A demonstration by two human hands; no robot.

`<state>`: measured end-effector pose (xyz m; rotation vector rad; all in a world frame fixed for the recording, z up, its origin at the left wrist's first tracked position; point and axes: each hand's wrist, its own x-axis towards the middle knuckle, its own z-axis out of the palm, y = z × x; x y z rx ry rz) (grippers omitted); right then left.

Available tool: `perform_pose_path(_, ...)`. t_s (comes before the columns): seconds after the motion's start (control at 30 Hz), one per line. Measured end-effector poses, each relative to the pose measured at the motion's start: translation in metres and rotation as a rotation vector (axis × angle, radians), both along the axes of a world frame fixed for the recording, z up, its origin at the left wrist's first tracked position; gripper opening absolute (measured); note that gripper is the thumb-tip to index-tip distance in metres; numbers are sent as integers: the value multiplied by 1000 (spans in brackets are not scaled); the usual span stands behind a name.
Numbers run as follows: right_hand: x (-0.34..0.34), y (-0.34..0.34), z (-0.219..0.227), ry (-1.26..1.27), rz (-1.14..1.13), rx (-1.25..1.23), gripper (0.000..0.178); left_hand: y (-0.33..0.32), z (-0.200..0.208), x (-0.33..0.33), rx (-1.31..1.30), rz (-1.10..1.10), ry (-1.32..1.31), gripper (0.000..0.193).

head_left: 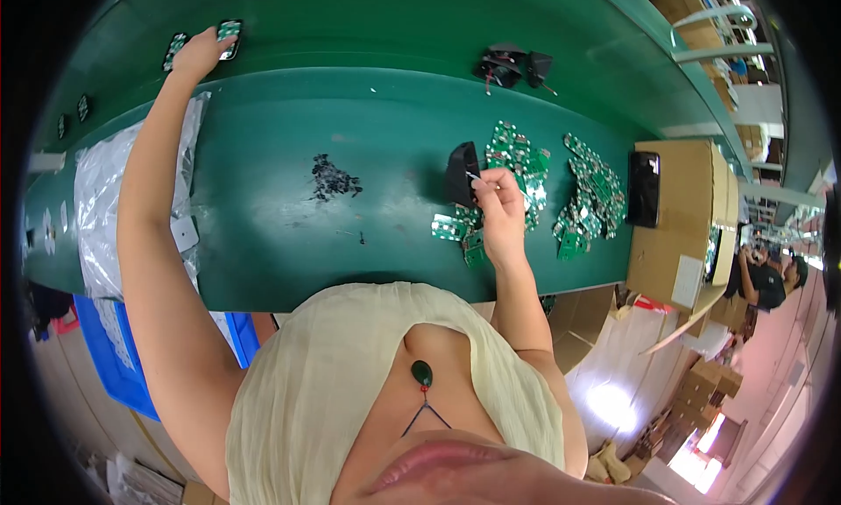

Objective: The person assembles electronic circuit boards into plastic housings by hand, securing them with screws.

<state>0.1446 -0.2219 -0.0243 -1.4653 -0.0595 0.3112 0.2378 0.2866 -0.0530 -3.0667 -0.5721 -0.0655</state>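
Observation:
My left hand (200,55) is stretched out to the far left, its fingers closed at the edge of a black case with a green circuit board (229,41). A similar board-filled black case (175,51) lies just left of that hand. In front of me my right hand (502,203) pinches a black plastic housing (461,174) near a thin light-coloured wire or tip at its edge. Under and beside this hand spreads a heap of small green circuit boards (506,139). A second heap of green boards (596,190) lies further right.
Small black parts (331,179) are piled mid-table. Several black housings with wires (504,65) stand at the back. Clear plastic bags (109,216) cover the left side. At the right, a black phone-like slab (644,188) rests against a cardboard box (674,216).

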Motion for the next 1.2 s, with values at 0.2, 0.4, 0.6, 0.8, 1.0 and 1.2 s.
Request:
perform_pose_path(0.2, -10, 6, 6, 13, 20, 36, 4, 1, 9, -5, 142, 196, -5, 55)
perform_pose_path(0.4, -16, 19, -1, -18, 54, 46, 4, -200, 71, -84, -1015, -445, -138, 50)
perform_pose_path(0.6, -31, 41, 9, -350, 134, -333, 8, -305, 29, -172, -1743, -430, -77, 60)
perform_pose_path(0.8, 27, 0, 17, -772, -2, -701, 18, -319, 49, -177, -2052, -87, -156, 37)
perform_pose_path(1.0, 102, -46, 5, -1074, 379, -1286, 37, -318, 61, -180, -2123, -21, 26, 34)
perform_pose_path(1.2, 119, -50, 4, -905, 554, -1321, 38, -324, 64, -181, -1986, 8, 47, 31)
